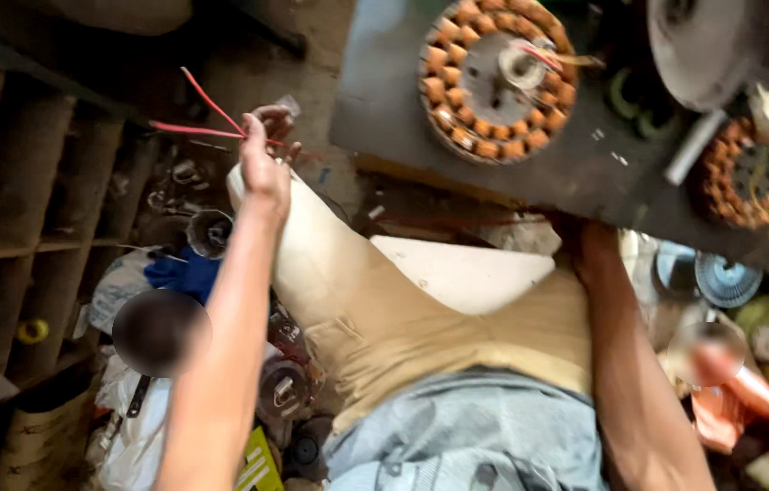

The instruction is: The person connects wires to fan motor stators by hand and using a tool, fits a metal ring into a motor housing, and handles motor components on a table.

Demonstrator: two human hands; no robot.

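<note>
My left hand point(263, 156) is stretched out to the left past my knee and is closed on thin red wires point(195, 127) that stick out up and to the left. My right forearm point(625, 355) runs up to the near edge of a dark board point(384, 109), and the hand is hidden under it. A round motor stator with copper windings point(496, 78) lies on the board, far from my left hand. My bent leg in beige trousers point(357, 291) is between my two arms.
A second copper-wound stator point(754, 173) and a grey disc point(703, 36) lie at the right of the board. Wooden shelving point(30, 209) stands on the left. Cluttered parts, cloth and plastic bags point(139, 427) cover the floor, with a small blue fan part point(723, 278) on the right.
</note>
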